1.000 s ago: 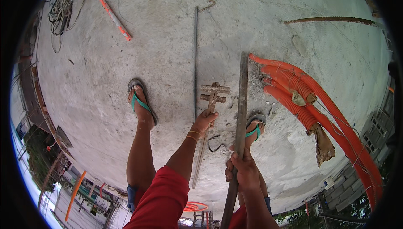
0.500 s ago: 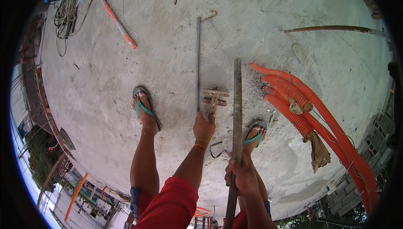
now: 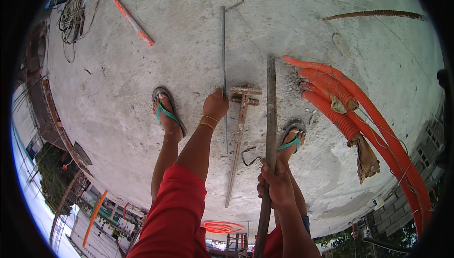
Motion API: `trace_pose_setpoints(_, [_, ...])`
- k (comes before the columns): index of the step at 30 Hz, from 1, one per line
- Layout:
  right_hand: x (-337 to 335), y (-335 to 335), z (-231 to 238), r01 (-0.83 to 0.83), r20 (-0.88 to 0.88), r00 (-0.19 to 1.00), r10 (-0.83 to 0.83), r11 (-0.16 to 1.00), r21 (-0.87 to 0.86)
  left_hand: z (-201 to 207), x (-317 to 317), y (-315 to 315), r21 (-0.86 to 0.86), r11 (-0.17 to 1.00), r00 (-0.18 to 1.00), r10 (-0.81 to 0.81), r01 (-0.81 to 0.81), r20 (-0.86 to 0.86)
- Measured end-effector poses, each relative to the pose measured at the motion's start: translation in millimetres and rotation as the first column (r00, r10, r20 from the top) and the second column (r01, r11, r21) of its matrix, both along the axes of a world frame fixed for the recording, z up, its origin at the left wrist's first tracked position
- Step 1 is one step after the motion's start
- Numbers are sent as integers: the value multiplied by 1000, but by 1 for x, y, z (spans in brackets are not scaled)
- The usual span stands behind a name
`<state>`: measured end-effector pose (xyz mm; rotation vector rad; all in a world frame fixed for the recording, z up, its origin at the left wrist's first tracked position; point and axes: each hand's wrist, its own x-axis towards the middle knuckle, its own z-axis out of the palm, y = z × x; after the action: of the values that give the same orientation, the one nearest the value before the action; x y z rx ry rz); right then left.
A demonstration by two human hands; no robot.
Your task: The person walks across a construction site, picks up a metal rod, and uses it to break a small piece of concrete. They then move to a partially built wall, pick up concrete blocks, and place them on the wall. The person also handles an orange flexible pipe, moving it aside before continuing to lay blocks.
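Note:
My left hand (image 3: pixel 216 104) is closed around a thin grey steel rod (image 3: pixel 223 50), which points away from me just above the concrete floor or on it; I cannot tell which. To the right of that hand lies a rusty T-shaped metal tool (image 3: pixel 241 116) with two short crosspieces at its far end and a long handle toward me. In my right hand (image 3: pixel 276 182) is a long, dull grey metal pipe (image 3: pixel 271 106), slanting up from the lower edge. Its far end stands to the right of the tool.
Orange corrugated conduits (image 3: pixel 373 102) run along the right. A curved rusty bar (image 3: pixel 373 15) lies at the far right. Coiled cables (image 3: pixel 71 19) and an orange-and-white tube (image 3: pixel 134 24) are at the far left. A black strap loop (image 3: pixel 249 156) lies between my sandalled feet.
My left hand has moved forward and left along the rod, off the T-shaped tool's handle, which now shows in full. My right hand keeps its hold on the pipe. The view has shifted slightly.

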<state>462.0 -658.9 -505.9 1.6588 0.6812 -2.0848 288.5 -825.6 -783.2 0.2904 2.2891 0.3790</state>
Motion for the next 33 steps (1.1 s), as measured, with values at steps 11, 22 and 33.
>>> trace_pose_setpoints(11, [-2,-8,-2,13,8,1000,-13,1000,7,9,49,6,185,982,999,47,-47,6])
trace_pose_setpoints(22, [-3,3,11,-48,-86,994,64,983,176,38,73,-8,104,974,961,173,-199,218])
trace_pose_setpoints(33, [-123,73,43,68,-608,787,-105,994,-85,266,-20,-97,247,870,853,297,-427,430])
